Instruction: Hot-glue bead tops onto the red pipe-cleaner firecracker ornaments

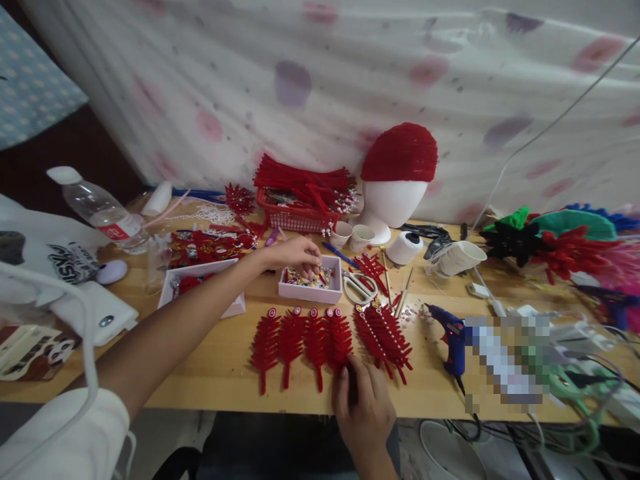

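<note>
My left hand [299,256] reaches over a small white box [310,291] of mixed beads and small round trims. Its fingertips are pinched together above them; what they hold, if anything, is too small to make out. At the table's front, my right hand [367,407] has its thumb and fingers closed around the lower end of a red chenille leaf [339,337], whose stem is hidden. Three similar leaves [289,343] lie in a row to its left, each with a round trim at its top. To the right, more red leaves [387,337] carry strings of white beads.
Scissors [361,288], paper cups [361,237] and a thread spool [404,248] stand beyond the leaves. A blue glue gun [453,337] and cables are at right. Behind are a red basket [295,219] and a mannequin head [387,200]; a water bottle [103,210] stands left.
</note>
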A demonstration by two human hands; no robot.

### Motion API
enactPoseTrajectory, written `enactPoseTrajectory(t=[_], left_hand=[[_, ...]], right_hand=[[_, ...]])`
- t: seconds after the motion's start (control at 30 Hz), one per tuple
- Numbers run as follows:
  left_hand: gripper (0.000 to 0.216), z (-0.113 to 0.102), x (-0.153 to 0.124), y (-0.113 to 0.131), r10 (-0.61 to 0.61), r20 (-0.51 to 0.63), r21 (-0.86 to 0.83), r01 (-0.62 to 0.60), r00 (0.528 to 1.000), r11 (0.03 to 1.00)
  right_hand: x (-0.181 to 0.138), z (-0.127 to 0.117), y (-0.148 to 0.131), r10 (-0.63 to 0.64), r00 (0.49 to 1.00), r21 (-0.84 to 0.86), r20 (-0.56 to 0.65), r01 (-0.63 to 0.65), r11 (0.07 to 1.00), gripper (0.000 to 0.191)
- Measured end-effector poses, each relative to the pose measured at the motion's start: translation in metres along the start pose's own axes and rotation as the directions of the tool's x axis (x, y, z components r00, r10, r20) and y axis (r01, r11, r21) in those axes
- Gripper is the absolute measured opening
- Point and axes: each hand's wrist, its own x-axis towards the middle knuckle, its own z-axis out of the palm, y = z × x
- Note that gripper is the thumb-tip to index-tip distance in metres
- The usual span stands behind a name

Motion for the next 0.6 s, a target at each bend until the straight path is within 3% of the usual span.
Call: enactPoseTrajectory(t=[0.1, 0.17, 0.27, 0.6], left_hand=[[0.014, 0.002, 0.0, 0.0, -0.03, 0.016, -0.39, 0.034, 0.999, 0.92], [0.01, 0.003, 0.002, 0.0, -0.043, -0.015, -0.452, 0.032, 0.999, 0.892], [0.003, 0.004, 0.003, -0.001, -0.077, -0.058, -0.409, 0.046, 0.995, 0.911], [0.037, 0.011, 0.005, 0.008, -0.066, -0.063, -0.188, 0.053, 0.996, 0.981]], right_hand=[[0.0, 0.0, 0.0, -0.001, 1.0, 0.007, 0.002, 0.001, 1.0, 0.022], [0.0, 0.0, 0.0, 0.0, 1.0, 0.012, 0.004, 0.0, 1.0, 0.022], [0.0, 0.0, 0.001, 0.001, 1.0, 0.007, 0.007, -0.001, 1.0, 0.022], [-0.002, 0.001, 0.001, 0.003, 1.0, 0.007, 0.01, -0.003, 1.0, 0.022]])
